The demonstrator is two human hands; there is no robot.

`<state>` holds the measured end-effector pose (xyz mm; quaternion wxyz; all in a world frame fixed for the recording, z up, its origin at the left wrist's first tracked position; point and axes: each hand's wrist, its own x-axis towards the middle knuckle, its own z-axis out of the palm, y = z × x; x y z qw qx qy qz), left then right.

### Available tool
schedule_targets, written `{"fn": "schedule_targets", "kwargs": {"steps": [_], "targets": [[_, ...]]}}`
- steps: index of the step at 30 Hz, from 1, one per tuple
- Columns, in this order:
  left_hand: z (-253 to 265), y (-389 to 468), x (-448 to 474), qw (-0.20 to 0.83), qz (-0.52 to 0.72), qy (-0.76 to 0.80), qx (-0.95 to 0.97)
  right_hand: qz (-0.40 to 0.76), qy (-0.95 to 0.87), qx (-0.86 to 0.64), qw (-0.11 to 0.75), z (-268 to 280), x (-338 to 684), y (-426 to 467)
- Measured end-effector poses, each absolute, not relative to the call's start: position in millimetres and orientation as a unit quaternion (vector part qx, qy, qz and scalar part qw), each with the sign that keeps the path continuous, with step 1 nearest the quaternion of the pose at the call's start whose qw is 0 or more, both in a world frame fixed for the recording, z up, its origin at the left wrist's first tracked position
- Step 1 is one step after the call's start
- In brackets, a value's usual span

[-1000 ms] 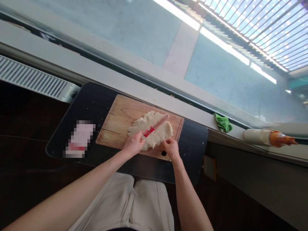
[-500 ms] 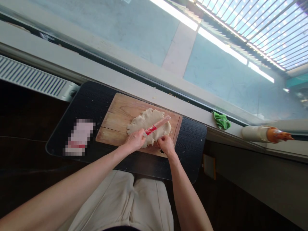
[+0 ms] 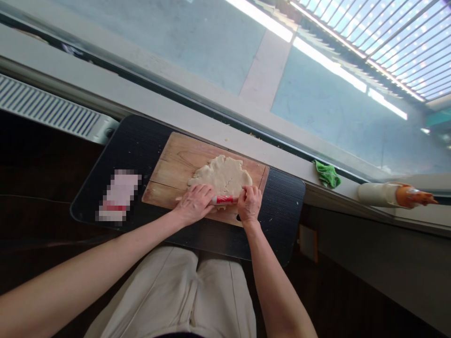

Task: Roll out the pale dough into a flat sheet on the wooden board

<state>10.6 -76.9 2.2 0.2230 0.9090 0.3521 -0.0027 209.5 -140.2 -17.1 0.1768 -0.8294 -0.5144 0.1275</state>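
The black table (image 3: 280, 206) carries a board (image 3: 169, 171) (and something pixelated (image 3: 120, 190)).

Your hands (image 3: 249, 205) are bare, and so are your arms (image 3: 137, 249), uncovered from the wrists to where the view cuts them off. You wear pale cream trousers (image 3: 216, 300), roomy in the legs, with a matte, plain surface. A thin line (image 3: 155, 284) runs lengthwise along the front of each leg, and soft folds gather around the fly (image 3: 192, 312). At your waist, a narrow dark strip (image 3: 186, 335) shows, too little to tell what garment it is.
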Motion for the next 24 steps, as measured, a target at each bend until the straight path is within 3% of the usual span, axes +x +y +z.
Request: {"fn": "schedule_targets", "kwargs": {"steps": [6,12,19,24], "targets": [[-17.6,-72.9,4.1,0.197,0.070,0.391,0.896,0.129,-0.508,-0.842,0.125,-31.7,194.6,-138.0],[-16.7,-44.6,30.9,0.187,0.045,0.435,0.880,0.131,-0.518,-0.834,0.139,-27.7,211.0,-109.4],[-15.7,-91.3,5.5,0.174,0.036,0.380,0.908,0.114,-0.543,-0.822,0.130,-34.7,190.9,-157.3],[-18.7,-42.5,36.2,0.162,0.044,0.399,0.902,0.126,-0.530,-0.822,0.164,-39.2,223.3,-99.4]]}}
